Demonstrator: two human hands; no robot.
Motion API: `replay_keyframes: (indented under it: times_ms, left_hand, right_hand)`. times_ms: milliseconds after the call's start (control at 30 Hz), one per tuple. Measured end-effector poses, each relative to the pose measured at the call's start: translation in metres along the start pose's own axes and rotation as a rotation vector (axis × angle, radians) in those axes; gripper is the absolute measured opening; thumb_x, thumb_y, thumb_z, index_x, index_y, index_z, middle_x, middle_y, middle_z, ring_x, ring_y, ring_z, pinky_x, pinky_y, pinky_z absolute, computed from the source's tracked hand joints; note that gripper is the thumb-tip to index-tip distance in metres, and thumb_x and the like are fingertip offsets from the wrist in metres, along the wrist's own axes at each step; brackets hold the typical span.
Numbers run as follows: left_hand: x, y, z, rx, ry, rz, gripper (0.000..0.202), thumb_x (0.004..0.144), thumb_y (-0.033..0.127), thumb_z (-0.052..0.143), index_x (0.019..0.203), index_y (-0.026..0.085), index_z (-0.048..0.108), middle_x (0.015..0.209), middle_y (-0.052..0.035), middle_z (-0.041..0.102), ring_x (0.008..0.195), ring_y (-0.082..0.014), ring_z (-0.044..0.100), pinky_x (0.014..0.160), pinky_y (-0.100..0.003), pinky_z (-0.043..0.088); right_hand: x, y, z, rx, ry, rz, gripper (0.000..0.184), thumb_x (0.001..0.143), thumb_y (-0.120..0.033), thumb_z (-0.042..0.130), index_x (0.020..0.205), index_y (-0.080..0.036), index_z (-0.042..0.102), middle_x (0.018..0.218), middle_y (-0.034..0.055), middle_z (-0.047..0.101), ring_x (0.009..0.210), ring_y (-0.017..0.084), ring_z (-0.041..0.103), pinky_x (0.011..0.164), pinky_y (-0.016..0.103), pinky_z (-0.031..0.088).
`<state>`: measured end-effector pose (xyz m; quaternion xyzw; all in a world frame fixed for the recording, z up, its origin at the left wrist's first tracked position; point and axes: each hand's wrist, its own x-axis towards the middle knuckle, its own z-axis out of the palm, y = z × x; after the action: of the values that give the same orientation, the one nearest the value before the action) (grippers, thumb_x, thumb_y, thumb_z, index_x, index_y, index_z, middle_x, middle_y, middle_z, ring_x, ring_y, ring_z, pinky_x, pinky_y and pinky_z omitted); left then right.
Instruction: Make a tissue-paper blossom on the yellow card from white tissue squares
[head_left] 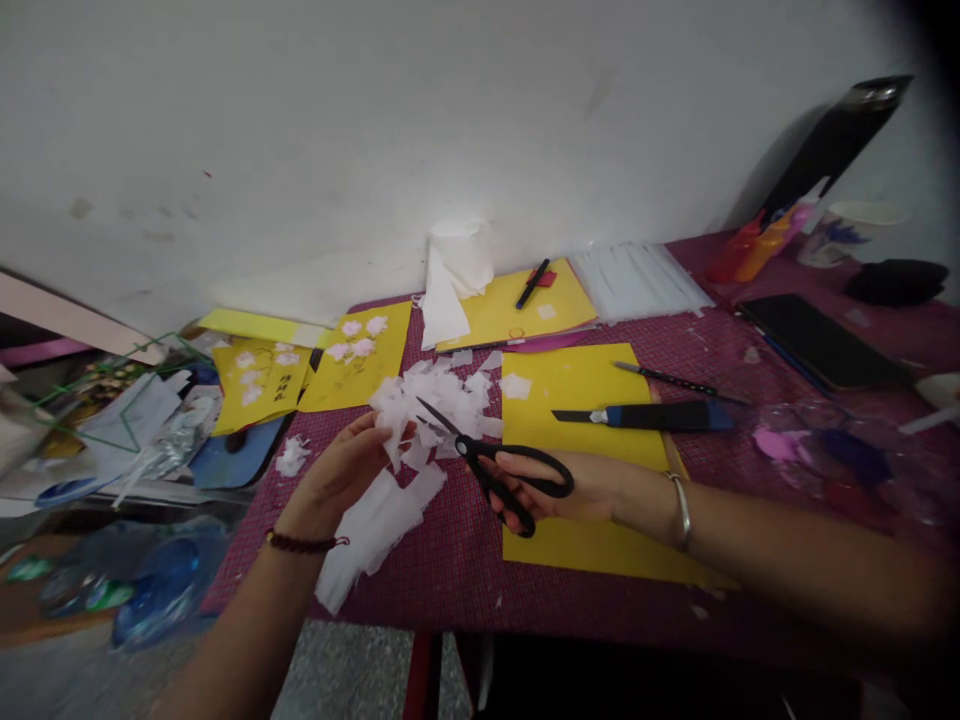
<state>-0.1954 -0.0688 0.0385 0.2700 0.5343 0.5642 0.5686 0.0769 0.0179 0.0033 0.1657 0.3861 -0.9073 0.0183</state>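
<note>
My right hand (532, 485) grips black-handled scissors (517, 465), whose blades are parted and point up and to the left. Between the thumb and fingers of my left hand (360, 450) is a piece of white paper (391, 440), close to the blade tips. A heap of torn white paper scraps (450, 385) lies just behind both hands. Below the left hand, a larger white paper strip (382, 530) rests on the tablecloth. Under and beside my right wrist is a yellow sheet (577, 545), with a blue-and-black utility knife (652, 415) lying across it.
Yellow cards with pink paper blossoms (360, 350) lie at the left. Behind are a folded white tissue (450, 285), a black pen (533, 284) and a pale bundle (637, 280). To the right are a brush (667, 380), a phone (825, 340), a paint palette (847, 460) and paint bottles (765, 245).
</note>
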Motion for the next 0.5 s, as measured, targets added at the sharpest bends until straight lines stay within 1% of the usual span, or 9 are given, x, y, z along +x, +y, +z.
replay_keyframes:
  times_ms: [67,133,167,233,333,400,500]
  left_hand:
    - [-0.005,-0.004,0.004,-0.013,-0.011,-0.012,0.02,0.067,0.014,0.076,0.085,0.014,0.067,0.084,-0.0064,0.072,0.077,-0.0191,0.067,0.072,-0.03,0.054]
    - [-0.009,-0.006,0.009,-0.02,-0.051,-0.018,0.018,0.068,0.016,0.076,0.083,0.014,0.067,0.079,-0.006,0.072,0.072,-0.0181,0.067,0.064,-0.027,0.053]
    - [-0.012,-0.007,0.011,-0.023,-0.077,-0.022,0.018,0.069,0.017,0.076,0.083,0.014,0.067,0.079,-0.0061,0.072,0.072,-0.0179,0.066,0.062,-0.026,0.052]
    - [-0.015,-0.009,0.015,-0.037,-0.119,-0.022,0.018,0.07,0.019,0.076,0.086,0.014,0.068,0.082,-0.0069,0.073,0.075,-0.0182,0.067,0.067,-0.027,0.053]
    - [-0.016,-0.012,0.016,-0.045,-0.146,-0.029,0.025,0.07,0.02,0.076,0.093,0.016,0.069,0.096,-0.0087,0.074,0.085,-0.0208,0.068,0.081,-0.033,0.053]
    - [-0.012,-0.014,0.014,-0.032,-0.127,-0.01,0.026,0.07,0.019,0.076,0.095,0.017,0.069,0.103,-0.0088,0.073,0.09,-0.0221,0.068,0.083,-0.034,0.052]
    - [-0.003,-0.013,0.009,-0.046,-0.044,0.086,0.024,0.07,0.017,0.076,0.093,0.017,0.069,0.103,-0.0076,0.073,0.093,-0.0213,0.067,0.085,-0.033,0.052]
  right_hand:
    - [0.0,0.0,-0.002,0.011,-0.018,-0.012,0.053,0.073,-0.062,0.07,0.095,-0.015,0.058,0.08,0.0017,0.064,0.064,0.011,0.061,0.061,0.025,0.043]
    - [0.0,0.0,-0.003,0.014,-0.023,-0.02,0.052,0.074,-0.061,0.069,0.096,-0.015,0.058,0.08,0.0017,0.064,0.064,0.01,0.061,0.06,0.025,0.043]
    - [0.001,0.0,-0.003,0.015,-0.02,-0.019,0.052,0.074,-0.061,0.069,0.097,-0.015,0.058,0.08,0.0015,0.064,0.064,0.01,0.061,0.06,0.025,0.043]
    - [0.004,0.001,-0.004,0.02,-0.004,-0.01,0.053,0.074,-0.061,0.07,0.097,-0.015,0.057,0.079,0.0012,0.064,0.064,0.011,0.061,0.059,0.024,0.043]
    - [0.008,0.003,-0.004,0.027,0.015,0.002,0.053,0.074,-0.061,0.07,0.097,-0.016,0.057,0.079,0.0012,0.064,0.064,0.011,0.061,0.058,0.024,0.044]
    - [0.008,0.003,-0.004,0.036,0.024,0.007,0.052,0.073,-0.062,0.07,0.096,-0.016,0.057,0.079,0.0012,0.064,0.064,0.011,0.061,0.06,0.026,0.045]
    - [0.003,0.001,-0.004,0.057,0.051,-0.01,0.051,0.074,-0.062,0.069,0.092,-0.016,0.056,0.079,0.0006,0.063,0.064,0.011,0.061,0.063,0.027,0.046]
